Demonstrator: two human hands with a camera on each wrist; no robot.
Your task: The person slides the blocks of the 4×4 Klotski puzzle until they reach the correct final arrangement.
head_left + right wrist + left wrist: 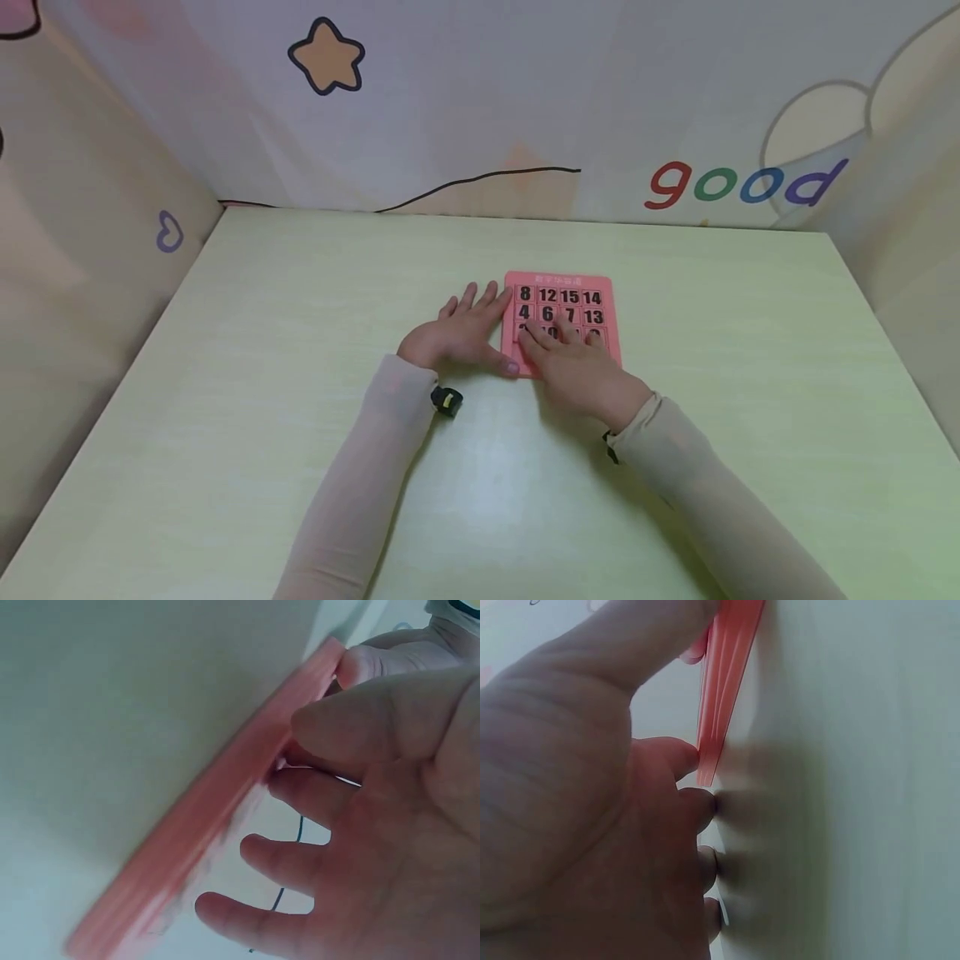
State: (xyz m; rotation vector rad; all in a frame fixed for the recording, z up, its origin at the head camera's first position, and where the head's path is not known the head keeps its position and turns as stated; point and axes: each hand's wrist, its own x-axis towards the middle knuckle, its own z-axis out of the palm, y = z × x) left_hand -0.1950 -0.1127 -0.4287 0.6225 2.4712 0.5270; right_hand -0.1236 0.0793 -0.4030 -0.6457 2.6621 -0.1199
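Observation:
A pink sliding number puzzle (600, 282) lies flat on the table, its black-numbered tiles (558, 305) set in rows. My left hand (467, 332) is spread along its left side, the index fingertip touching the edge and the thumb at the lower left corner. In the left wrist view, the other fingers reach past the puzzle's side wall (729, 682). My right hand (581, 371) lies over the lower rows with fingers extended, hiding several tiles and the lower right part. Its fingertips are right at the tile faces. The right wrist view shows the puzzle's thick near edge (195, 810) beside the thumb.
The pale green table (300, 333) stretches around the puzzle on all sides. Behind it rises a printed wall (480, 92) with a star and the word "good". Side panels stand at left and right. Dark bands with small devices (447, 402) sit at the wrists.

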